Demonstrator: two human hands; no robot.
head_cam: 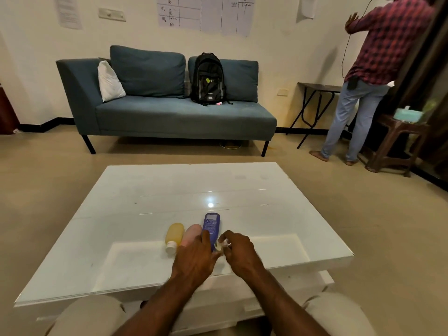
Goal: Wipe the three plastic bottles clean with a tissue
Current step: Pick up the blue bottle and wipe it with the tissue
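Three plastic bottles lie side by side on the white glass table (pixel 242 190), caps toward me. A yellow bottle (pixel 175 233) with a white cap is on the left, a pink bottle (pixel 192 233) in the middle, a blue bottle (pixel 211 224) on the right. My left hand (pixel 196 255) rests over the near ends of the pink and blue bottles, fingers on the blue one. My right hand (pixel 238 252) pinches a small white tissue (pixel 224 244) against the blue bottle's cap end.
A blue sofa (pixel 169 110) with a black backpack (pixel 208 80) stands beyond the table. At the right a person (pixel 373 69) stands by a folding table (pixel 315 93). A brown stool (pixel 397 141) holds a tissue box (pixel 407 114).
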